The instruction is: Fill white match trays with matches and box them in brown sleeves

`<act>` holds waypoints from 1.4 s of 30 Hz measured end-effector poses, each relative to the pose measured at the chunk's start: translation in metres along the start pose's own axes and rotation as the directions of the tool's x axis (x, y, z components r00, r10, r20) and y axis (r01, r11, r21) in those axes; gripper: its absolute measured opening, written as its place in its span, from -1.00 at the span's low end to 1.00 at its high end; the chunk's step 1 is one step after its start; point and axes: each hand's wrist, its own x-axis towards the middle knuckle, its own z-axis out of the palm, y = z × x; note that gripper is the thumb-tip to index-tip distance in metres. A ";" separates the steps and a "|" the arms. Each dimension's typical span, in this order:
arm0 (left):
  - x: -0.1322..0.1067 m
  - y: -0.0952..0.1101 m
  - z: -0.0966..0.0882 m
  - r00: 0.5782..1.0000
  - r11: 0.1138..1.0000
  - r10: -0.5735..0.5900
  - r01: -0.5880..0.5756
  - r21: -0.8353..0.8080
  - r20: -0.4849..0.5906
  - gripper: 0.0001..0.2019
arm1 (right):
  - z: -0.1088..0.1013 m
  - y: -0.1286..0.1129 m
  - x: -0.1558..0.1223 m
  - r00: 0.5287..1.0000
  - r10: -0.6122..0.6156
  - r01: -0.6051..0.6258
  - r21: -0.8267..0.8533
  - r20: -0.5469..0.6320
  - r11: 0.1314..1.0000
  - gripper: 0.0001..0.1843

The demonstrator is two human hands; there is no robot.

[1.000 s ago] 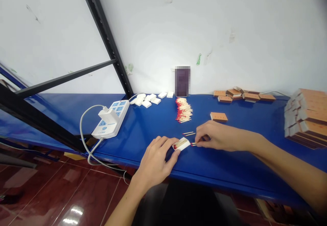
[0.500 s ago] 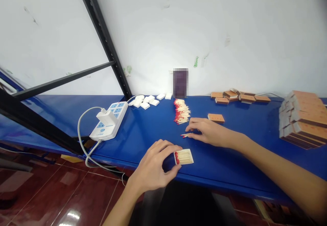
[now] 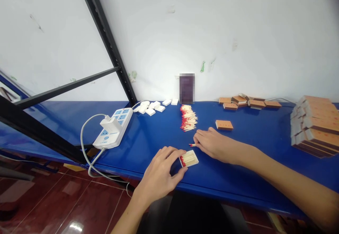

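Observation:
My left hand [image 3: 165,172] grips the left end of a white matchbox tray [image 3: 195,162] between thumb and fingers, close to the table's front edge. Red-headed matches [image 3: 188,159] lie side by side in that tray. Just beyond it, my right hand [image 3: 209,142] is closed in a pinch on matches [image 3: 192,145], whose red heads stick out to the left; the rest is hidden by the fingers. A loose pile of matches [image 3: 188,117] lies further back. To the right of the pile sits a single orange matchbox [image 3: 224,125].
White trays [image 3: 150,111] lie scattered by the wall. Several orange matchboxes [image 3: 239,100] are heaped at the back, and a tall stack of matchboxes [image 3: 315,128] stands at right. A power strip [image 3: 113,135] with a white cable lies left, near a black metal post [image 3: 106,36]. A blurred dark rectangle [image 3: 186,88] leans against the wall.
My right hand's fingers have closed further around the matches, leaving less of them showing. The tray in my left hand has turned slightly, its right end swinging away from me.

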 end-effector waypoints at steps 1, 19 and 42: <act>0.000 0.000 0.000 1.000 1.000 -0.012 0.012 0.000 -0.006 -0.67 | 0.001 -0.001 0.000 1.000 -0.023 0.023 -0.051 -0.012 0.998 -0.70; 0.001 -0.002 0.003 0.995 0.999 -0.035 0.037 0.012 -0.096 -0.77 | -0.013 -0.028 0.003 0.990 -0.128 0.134 0.111 -0.064 0.985 -0.78; 0.000 -0.004 0.004 0.996 0.999 -0.036 0.038 0.024 -0.086 -0.73 | -0.008 -0.005 0.008 0.951 0.197 -0.176 0.108 -0.237 0.978 -0.76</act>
